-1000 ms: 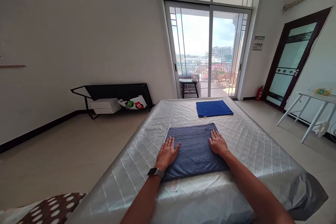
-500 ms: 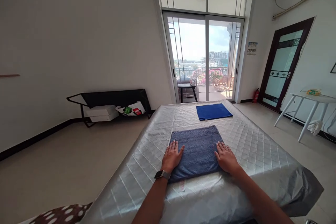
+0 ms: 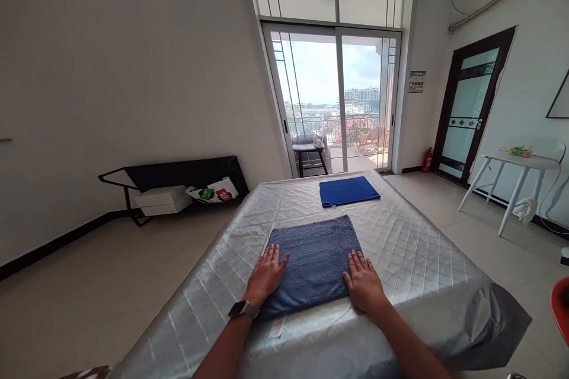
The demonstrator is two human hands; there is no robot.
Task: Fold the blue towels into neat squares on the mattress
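Observation:
A grey-blue towel (image 3: 313, 260) lies flat on the silver quilted cover (image 3: 413, 249). On its left edge rests my left hand (image 3: 267, 272), palm down with the fingers stretched out; a watch is on that wrist. My right hand (image 3: 365, 281) lies flat over the towel's right edge, its fingers slightly apart. Neither hand grips anything. Farther back on the cover is a brighter blue cloth (image 3: 349, 190), spread flat and touched by neither hand.
Against the left wall stands a black rack (image 3: 186, 174) holding white boxes (image 3: 162, 200) and a printed bag (image 3: 217, 190). Sliding glass doors (image 3: 331, 100) are behind the covered surface. To the right are a white table (image 3: 524, 159), a fire extinguisher (image 3: 427, 160) and part of a red object (image 3: 560, 311).
The whole view has shifted, so the scene sits farther left and the red object appears at the right edge. Both hands stay flat at the towel's sides; the right hand lies slightly nearer its front corner.

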